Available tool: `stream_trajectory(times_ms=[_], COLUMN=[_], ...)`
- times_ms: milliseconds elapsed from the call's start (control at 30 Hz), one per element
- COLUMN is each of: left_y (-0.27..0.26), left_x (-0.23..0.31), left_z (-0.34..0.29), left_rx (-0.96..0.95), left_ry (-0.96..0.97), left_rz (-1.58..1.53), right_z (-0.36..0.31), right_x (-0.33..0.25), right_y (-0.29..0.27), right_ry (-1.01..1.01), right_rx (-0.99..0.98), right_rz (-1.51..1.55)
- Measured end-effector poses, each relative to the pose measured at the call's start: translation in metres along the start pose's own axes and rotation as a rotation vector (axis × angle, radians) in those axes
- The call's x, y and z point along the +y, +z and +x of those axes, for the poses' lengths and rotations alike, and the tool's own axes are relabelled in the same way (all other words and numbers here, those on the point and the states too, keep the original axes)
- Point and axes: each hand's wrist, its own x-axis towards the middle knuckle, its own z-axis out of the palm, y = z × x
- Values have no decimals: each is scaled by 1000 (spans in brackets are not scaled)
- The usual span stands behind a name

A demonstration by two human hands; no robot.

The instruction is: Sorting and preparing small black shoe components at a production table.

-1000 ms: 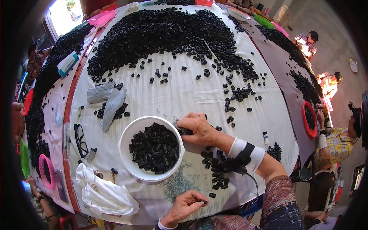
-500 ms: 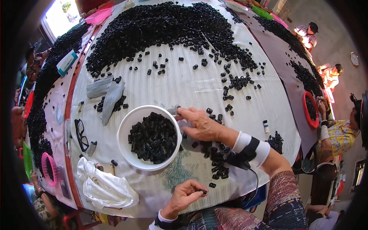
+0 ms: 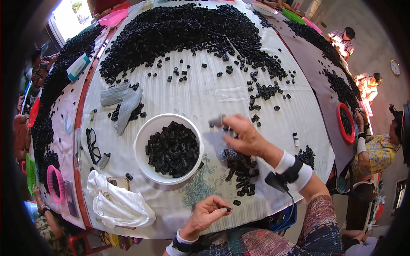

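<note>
Left hand [image 3: 206,214] pinches a small dark piece [image 3: 228,209] at five o'clock from the white bowl [image 3: 147,133], while the right hand [image 3: 246,135], thumb and fingers spread at three o'clock, could scatter the loose black pieces [image 3: 245,187] at four o'clock if its wrist cable [image 3: 293,204] dragged through them.

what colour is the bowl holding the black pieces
The bowl is plain white, inside and out; the head view shows it best.
</note>
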Motion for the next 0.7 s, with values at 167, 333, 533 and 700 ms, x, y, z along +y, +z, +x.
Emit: stream_trajectory(times_ms=[167,333,533,700], left_y=[-5,-5,1,0], left_x=[-1,-2,1,-5], left_z=[4,4,5,9], left_rx=[-69,-62,-23,-64], left_ry=[5,15,33,80], left_rz=[-36,-8,46,54], right_z=[6,-25,-35,-29], right_x=[24,7,-40,-55], right_y=[12,8,28,69], right_ry=[46,47,157,166], right_rx=[8,-141,-68,107], right_rz=[-108,-82,80,-90])
